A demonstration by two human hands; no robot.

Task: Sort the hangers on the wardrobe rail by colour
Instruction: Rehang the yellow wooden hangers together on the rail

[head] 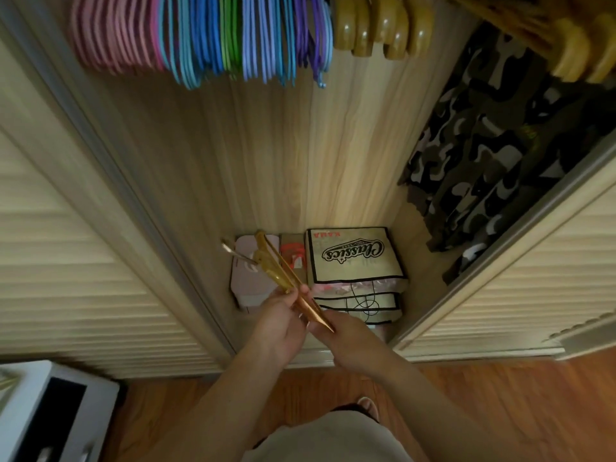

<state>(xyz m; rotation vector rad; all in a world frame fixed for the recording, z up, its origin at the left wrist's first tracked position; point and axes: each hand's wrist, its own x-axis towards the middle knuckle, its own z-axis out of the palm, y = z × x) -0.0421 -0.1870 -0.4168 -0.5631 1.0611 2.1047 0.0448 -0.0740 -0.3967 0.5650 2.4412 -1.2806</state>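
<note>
Both of my hands hold a wooden hanger [283, 271] with a metal hook, low in front of the open wardrobe. My left hand [283, 325] grips its middle and my right hand [346, 341] holds its near end. Overhead, bunches of hangers show at the top: pink hangers [110, 38] on the left, then blue hangers [196, 38], a few green hangers [230, 35], pale blue and purple hangers [286, 35], and wooden hangers [380, 28] to the right. More wooden hangers [580, 51] sit at the far right.
Camouflage clothes [500, 155] hang on the right. On the wardrobe floor lie a "Classics" fabric bag [353, 255], a pink box [250, 291] and a small red-printed box [293, 258]. Slatted sliding doors [66, 261] flank the opening. A white unit [40, 411] stands bottom left.
</note>
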